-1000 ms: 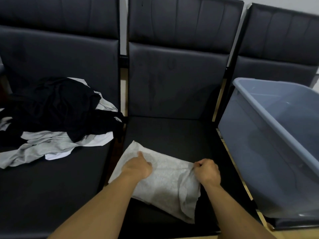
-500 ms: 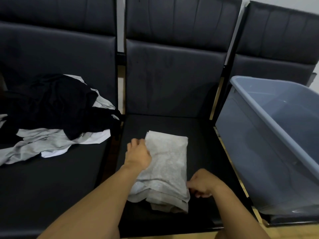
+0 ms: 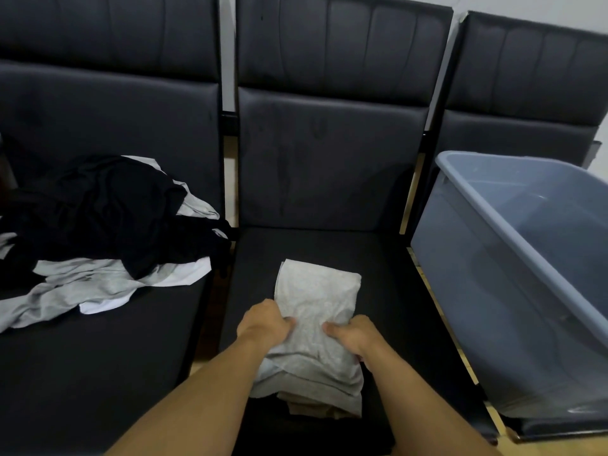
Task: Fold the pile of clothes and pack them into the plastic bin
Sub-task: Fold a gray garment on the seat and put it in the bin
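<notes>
A folded light grey garment (image 3: 317,297) lies lengthwise on the middle black chair seat (image 3: 388,278). My left hand (image 3: 265,324) grips its left edge near the middle, fingers curled into the cloth. My right hand (image 3: 353,335) grips the right edge opposite, thumb on top and fingers under the fold. A pile of unfolded clothes (image 3: 98,225), black on top with grey and white pieces beneath, lies on the left chair seat. The grey-blue plastic bin (image 3: 513,258) stands on the right chair, and no clothes show inside it.
Three black padded chairs stand side by side with tall backrests (image 3: 329,143). Narrow gaps separate the seats. A strip of wooden floor (image 3: 559,447) shows at the lower right, under the bin's chair.
The grey garment was folded over into a narrow rectangle. My right hand moved from the seat beside it onto its right edge, and my left hand slid down toward me along the left edge.
</notes>
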A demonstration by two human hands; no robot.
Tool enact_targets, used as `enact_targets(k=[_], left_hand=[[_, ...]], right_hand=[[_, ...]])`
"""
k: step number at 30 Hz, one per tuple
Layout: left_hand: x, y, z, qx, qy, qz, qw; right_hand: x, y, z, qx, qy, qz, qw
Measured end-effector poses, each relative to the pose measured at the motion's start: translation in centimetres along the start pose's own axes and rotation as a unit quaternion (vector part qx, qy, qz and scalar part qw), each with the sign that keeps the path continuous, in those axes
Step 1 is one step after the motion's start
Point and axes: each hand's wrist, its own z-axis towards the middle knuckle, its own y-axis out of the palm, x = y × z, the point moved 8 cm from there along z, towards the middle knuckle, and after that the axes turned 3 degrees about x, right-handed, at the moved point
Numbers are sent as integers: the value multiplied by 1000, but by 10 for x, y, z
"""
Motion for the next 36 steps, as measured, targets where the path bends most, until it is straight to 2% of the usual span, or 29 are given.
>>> enact_targets(k=[2,5,9,12,14,17,20,24,28,32,34,36], left_hand=[[5,2,0,-16,12,-20,1000],[1,0,5,-24,-5,-154,988],[-3,-12,11,-1,-3,-372,928],[11,-48,2,94,79,-378,918],[27,-74,-16,127,151,-414,889],[48,-103,-48,129,231,-463,846],[57,-114,-63,122,269,-478,827],[53,-106,-59,94,264,-448,849],[37,-76,-37,53,181,-407,894],[18,-45,-16,37,126,-304,944],[8,-31,-10,16,95,-274,957],[1,-24,-9,23,67,-190,979]], right_hand=[[-2,0,3,7,-21,-7,1000],[-2,-11,4,42,-29,23,998],[-11,-30,-2,80,-71,120,987],[-32,-50,-17,140,-153,167,964],[-50,-61,-37,157,-218,209,940],[-73,-69,-73,124,-306,275,903],[-82,-70,-90,88,-347,274,893],[-80,-65,-84,52,-332,247,909],[-65,-47,-59,0,-279,244,929],[-38,-18,-32,-54,-185,171,966],[-24,-9,-22,-54,-150,114,981],[-16,-15,-12,4,-126,23,992]])
